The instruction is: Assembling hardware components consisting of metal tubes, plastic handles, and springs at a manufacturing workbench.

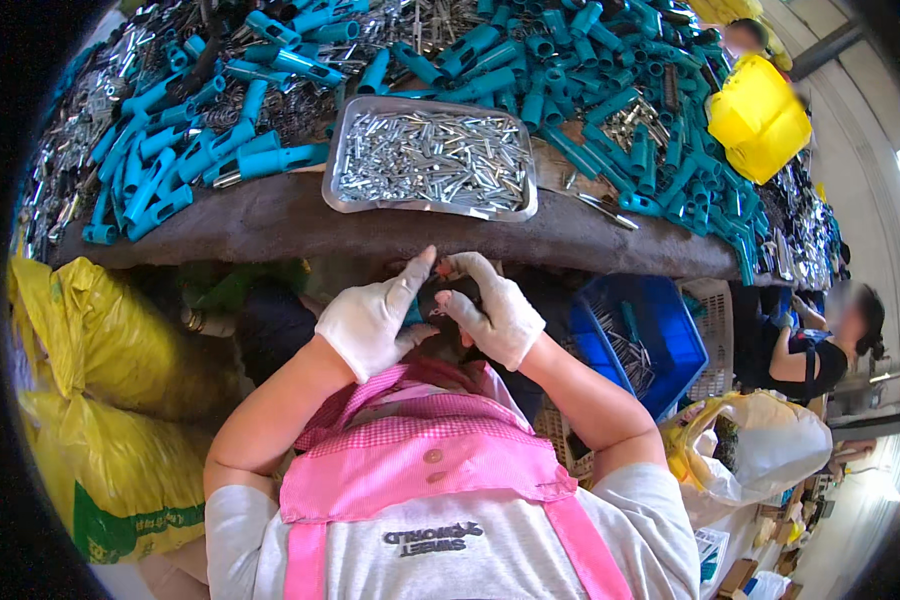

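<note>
Both hands are in white gloves with bare fingertips showing, raised in front of my pink apron just below the bench edge. My left hand (370, 312) is closed around a teal piece (413, 311), of which only a small part shows between thumb and fingers. Close beside it, my right hand (498, 312) has its fingers curled towards the left one; what they pinch, if anything, is too small and dark to make out. Just beyond the hands, a clear tray (332, 185) full of short silvery metal pins (430, 160) stands at the bench edge.
Teal tubular handles (570, 60) and metal parts are heaped across the bench (240, 225). Yellow sacks (110, 340) stand at left. A blue crate (685, 345) with metal rods and a white bag (770, 445) lie at right. Beyond are a yellow container (760, 120) and a co-worker (815, 350).
</note>
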Demonstrator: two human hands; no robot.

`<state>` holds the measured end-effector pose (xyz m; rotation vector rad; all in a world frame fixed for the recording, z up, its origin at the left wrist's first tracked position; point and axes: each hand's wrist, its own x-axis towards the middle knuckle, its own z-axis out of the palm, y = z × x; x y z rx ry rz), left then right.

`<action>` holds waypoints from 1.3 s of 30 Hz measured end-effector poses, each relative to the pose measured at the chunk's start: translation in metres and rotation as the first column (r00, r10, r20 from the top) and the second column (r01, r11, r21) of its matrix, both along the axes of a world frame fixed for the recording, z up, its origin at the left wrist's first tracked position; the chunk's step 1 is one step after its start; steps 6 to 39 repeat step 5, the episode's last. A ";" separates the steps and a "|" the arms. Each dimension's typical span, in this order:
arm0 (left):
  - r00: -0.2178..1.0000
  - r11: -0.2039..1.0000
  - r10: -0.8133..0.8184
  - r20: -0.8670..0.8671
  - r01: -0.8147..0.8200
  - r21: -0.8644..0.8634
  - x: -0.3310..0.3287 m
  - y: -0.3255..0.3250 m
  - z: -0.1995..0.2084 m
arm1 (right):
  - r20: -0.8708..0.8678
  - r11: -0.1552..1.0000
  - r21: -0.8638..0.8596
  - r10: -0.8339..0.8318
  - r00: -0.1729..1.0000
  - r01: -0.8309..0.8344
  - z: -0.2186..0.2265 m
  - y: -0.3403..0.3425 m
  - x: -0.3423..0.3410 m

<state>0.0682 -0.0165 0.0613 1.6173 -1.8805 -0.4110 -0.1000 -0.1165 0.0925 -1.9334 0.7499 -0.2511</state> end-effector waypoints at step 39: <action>0.971 0.982 0.044 -0.233 0.000 0.187 -0.013 -0.002 -0.002 | -0.134 0.964 0.078 0.264 0.955 -0.255 0.012 -0.051 -0.021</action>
